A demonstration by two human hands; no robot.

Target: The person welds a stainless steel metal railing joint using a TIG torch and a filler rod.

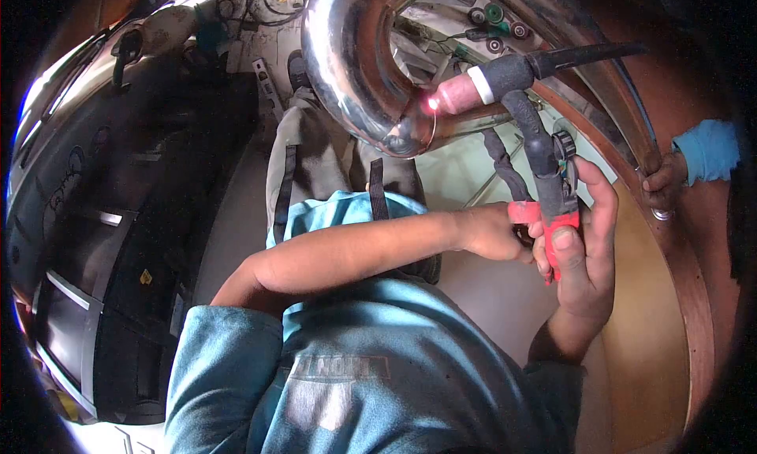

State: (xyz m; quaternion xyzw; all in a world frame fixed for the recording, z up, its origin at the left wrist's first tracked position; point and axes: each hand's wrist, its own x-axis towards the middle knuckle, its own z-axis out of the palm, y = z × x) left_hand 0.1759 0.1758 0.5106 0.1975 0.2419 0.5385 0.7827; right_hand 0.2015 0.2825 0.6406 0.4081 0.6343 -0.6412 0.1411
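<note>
My right hand (pixel 587 257) is closed around the red-taped handle of a welding torch (pixel 536 139), thumb on its front. The torch's pink nozzle (pixel 457 95) points left at a polished curved metal pipe (pixel 339 83). A bright pink glow shows at the nozzle's tip, beside the pipe's lower end. A thin wire hangs down from there. My left hand (pixel 493 232) is closed right beside the handle, under a red-taped piece (pixel 524 212) joined to a dark wrapped length (pixel 505 166). What its curled fingers hold is hidden.
At the right, another person's hand (pixel 666 178) in a light-blue sleeve touches a brown curved frame (pixel 694 312). Black equipment (pixel 134 273) fills the left side. Green and black round parts (pixel 494 14) and cables lie at the top. A level-like bar (pixel 266 83) stands near the shoes.
</note>
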